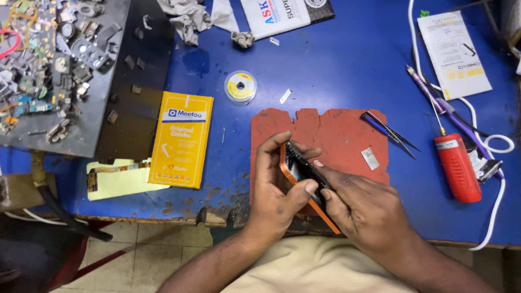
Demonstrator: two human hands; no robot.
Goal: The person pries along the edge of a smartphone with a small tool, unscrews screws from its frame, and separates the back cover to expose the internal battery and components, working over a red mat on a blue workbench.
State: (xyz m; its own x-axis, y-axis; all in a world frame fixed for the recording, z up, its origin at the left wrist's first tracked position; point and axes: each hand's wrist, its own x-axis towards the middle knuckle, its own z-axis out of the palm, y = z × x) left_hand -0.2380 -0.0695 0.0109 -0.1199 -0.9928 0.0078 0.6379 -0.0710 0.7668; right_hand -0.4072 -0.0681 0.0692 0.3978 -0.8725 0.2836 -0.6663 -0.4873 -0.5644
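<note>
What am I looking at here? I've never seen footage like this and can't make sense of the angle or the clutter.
There is no machine here: a person wears a camera on the head, so the single picture looks down at their own two bare hands. The left hand and right hand together hold an orange-edged phone, tilted on its side above a red mat. The mat lies on a worn blue table. Around it are tweezers, a red cylinder-shaped tool with a white cable, a small roll of tape or wire, a yellow box, a white paper sheet and a crumpled cloth. At far left, a dark tray holds many small phone parts.
</note>
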